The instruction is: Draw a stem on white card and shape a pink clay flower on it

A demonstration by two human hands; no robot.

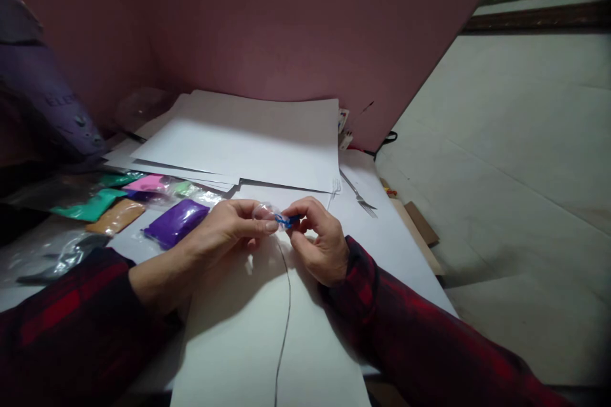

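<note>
A small crumpled clear plastic bag (267, 211) is pinched between the thumb and fingers of my left hand (233, 224). Streaks of blue soft material, which looks like modelling clay (285, 221), show at the bag's right end. My right hand (317, 238) has its thumb and fingers closed on that blue end; whether they grip the clay, the plastic or both is hidden. Both hands are held close together over a white sheet of paper (238, 343), which bears a dark curved line running down from beneath them.
Plastic packets of coloured clay, including a purple one (175, 222) and an orange one (116, 216), lie to the left. White sheets (248, 133) are stacked against the pink wall. Two forks, one metal (358, 194), rest at the right. A purple box (45, 95) stands far left.
</note>
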